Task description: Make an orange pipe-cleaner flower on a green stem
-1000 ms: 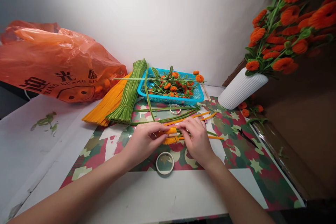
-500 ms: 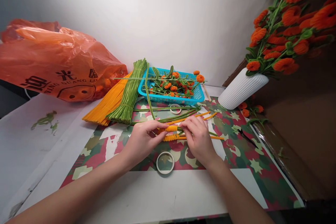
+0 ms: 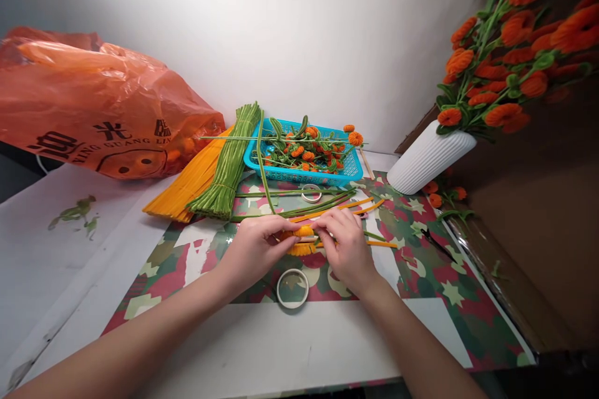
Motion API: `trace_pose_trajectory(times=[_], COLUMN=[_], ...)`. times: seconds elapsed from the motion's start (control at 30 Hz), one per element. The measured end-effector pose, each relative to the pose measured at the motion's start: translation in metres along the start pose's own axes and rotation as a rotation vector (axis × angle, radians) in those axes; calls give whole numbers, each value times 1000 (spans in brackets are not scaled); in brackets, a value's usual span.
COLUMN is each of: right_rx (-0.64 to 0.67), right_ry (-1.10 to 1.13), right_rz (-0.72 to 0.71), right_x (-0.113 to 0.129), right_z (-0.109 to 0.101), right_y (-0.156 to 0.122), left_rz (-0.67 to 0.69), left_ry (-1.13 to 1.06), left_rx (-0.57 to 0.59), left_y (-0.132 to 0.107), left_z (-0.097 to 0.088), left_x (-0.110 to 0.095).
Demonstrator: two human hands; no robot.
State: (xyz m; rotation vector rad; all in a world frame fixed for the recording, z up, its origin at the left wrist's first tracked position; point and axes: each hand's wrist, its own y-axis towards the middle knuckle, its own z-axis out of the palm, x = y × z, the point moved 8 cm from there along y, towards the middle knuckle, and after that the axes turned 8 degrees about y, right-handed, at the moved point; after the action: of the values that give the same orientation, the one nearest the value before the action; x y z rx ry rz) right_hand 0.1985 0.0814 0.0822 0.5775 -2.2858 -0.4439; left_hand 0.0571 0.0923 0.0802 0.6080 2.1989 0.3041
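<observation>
Between my two hands is a coiled yellow pipe cleaner. My left hand pinches its left end between thumb and fingers. At its right end, the fingertips of my right hand are pressed together on it, and partly hide it. Just below, another coiled yellow pipe cleaner lies close to both hands, a straight yellow length running right from it. Loose green pipe cleaners and yellow pipe cleaners lie beyond my fingers. A clear tape roll rests nearer to me.
Behind stand bundles of green stems and yellow stems, beside a blue basket of orange flowers. An orange plastic bag is at left. A white vase of flowers leans at right, near black scissors.
My right hand has shifted left, closer to my left hand along the coil. Less of the upper coil's right end shows. The whole view has drifted slightly.
</observation>
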Motion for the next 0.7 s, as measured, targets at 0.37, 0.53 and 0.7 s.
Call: trace_pose_trajectory(times=[0.37, 0.53, 0.7], right_rx=[-130, -75, -22], right_ry=[213, 55, -11], right_rz=[105, -3, -62], right_x=[-7, -1, -1], right_z=[-14, -18, -17], right_y=[1, 2, 3], left_rz=[-99, -69, -33], left_ry=[-103, -70, -41], left_rx=[-10, -42, -13], left_y=[0, 0, 1], left_z=[-2, -5, -3], left_x=[5, 3, 1])
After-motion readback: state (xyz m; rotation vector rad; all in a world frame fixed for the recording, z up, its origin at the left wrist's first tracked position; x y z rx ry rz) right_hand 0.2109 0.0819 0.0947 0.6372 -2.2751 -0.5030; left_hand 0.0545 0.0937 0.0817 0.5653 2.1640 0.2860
